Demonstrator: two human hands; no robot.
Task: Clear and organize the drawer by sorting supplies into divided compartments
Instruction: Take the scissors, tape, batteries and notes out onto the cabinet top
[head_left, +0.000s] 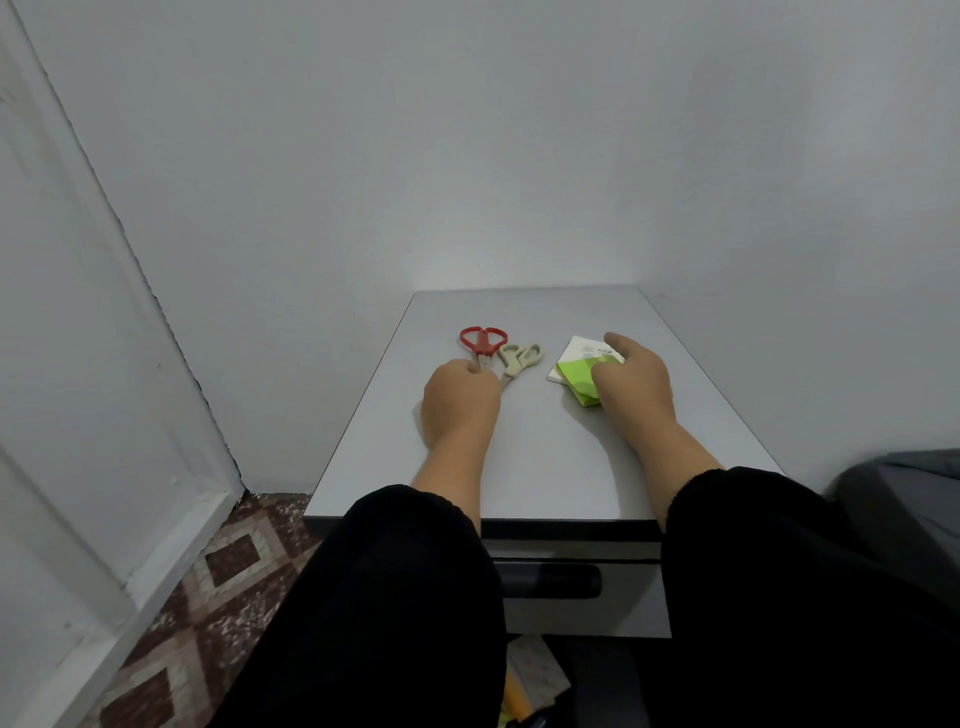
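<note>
A flat grey cabinet top (545, 457) set into a corner of pale walls is seen from above, and both hands are laid on it; the left hand (460, 402) is curled over the blade end of a pair of red-handled scissors (482, 340), whose loops point away toward the wall; whether the blades are actually pinched cannot be told, since the fingers are hidden under the knuckles; a second pair of scissors with beige handles (521, 358) lies just beside the red pair, tilted, its blade tip near the left hand; the right hand (631, 387) is pressed down with curled fingers on a small stack of bright green sticky notes (574, 379), which lies on a white card or packet (584, 351); both forearms are covered by black sleeves (405, 597); below the top, a closed grey drawer front with a dark recessed handle (550, 582) is seen; patterned brown floor tiles (208, 587) are visible at the left.
</note>
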